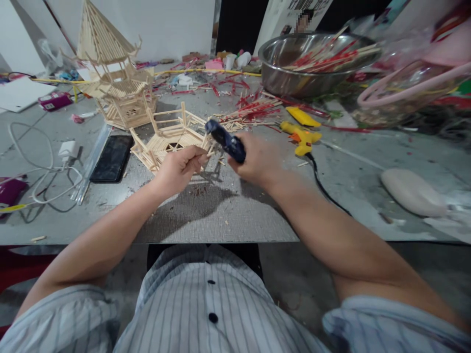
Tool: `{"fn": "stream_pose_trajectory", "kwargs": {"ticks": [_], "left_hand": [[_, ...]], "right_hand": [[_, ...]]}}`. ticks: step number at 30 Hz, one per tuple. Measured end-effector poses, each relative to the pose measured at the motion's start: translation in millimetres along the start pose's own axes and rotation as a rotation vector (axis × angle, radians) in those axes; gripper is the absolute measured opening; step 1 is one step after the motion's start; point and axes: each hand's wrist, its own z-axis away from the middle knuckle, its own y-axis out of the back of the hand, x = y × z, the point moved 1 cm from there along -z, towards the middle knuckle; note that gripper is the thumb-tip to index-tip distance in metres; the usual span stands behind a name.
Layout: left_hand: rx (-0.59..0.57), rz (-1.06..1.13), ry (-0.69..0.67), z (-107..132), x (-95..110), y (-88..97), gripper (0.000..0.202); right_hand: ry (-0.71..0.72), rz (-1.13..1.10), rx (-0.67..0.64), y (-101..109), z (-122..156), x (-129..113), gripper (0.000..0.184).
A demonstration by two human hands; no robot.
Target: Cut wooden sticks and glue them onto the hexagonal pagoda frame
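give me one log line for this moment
left hand: at stick frame | right hand: gripping dark tool | glue gun: on table | phone: on table

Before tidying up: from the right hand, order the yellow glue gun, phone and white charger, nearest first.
From the right hand, head view:
1. Yellow glue gun: to its right.
2. Phone: left, past the left hand.
3. White charger: farther left.
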Motion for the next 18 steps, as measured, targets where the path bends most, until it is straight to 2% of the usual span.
{"fn": "stream_pose_trajectory", "kwargs": {"ticks": [4,9,15,18], "left_hand": [[0.003,-0.047,0.026,-2,2,8.6,0.016],[0.007,-0.119,0.039,-6,11,32.1,0.013],[0.031,-0.104,0.041,-16,5,56.9,0.012],[-0.023,-0.137,0.039,-24,-1,61.7,0.011]], "right_hand": [[-0.141,0.041,0.076,-4,-9,22,0.057],[-0.266,0.2,0.014,-15,-15,43,0.074],[-0.305,0.297,-0.125,-31,-15,53,0.082],[-0.256,0.295,-0.138,-37,-12,55,0.084]]}}
